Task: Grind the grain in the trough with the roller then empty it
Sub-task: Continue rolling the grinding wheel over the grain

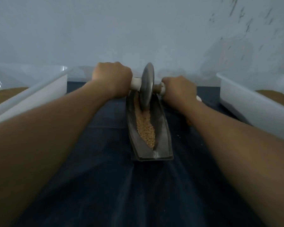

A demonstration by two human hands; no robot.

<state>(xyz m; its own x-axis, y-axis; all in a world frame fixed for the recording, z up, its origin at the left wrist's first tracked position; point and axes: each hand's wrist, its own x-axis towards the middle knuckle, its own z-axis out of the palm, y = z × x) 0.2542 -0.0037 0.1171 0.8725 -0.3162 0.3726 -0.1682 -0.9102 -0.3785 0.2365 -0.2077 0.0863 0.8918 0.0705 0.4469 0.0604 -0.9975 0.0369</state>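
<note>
A long dark metal trough (164, 138) lies lengthwise on a dark blue cloth, pointing away from me. Tan grain (145, 126) fills its narrow groove. A grey metal disc roller (147, 86) stands upright in the groove at the trough's far end, with a white handle out each side. My left hand (111, 77) grips the left handle (136, 83). My right hand (179, 89) grips the right handle (162, 89), whose white tip shows past the hand.
A white plastic tub (44, 94) with brown grain in it sits at the left. A second white tub (241, 99) with brown grain sits at the right. A pale wall stands close behind the trough. Dark blue cloth (105, 177) covers the table.
</note>
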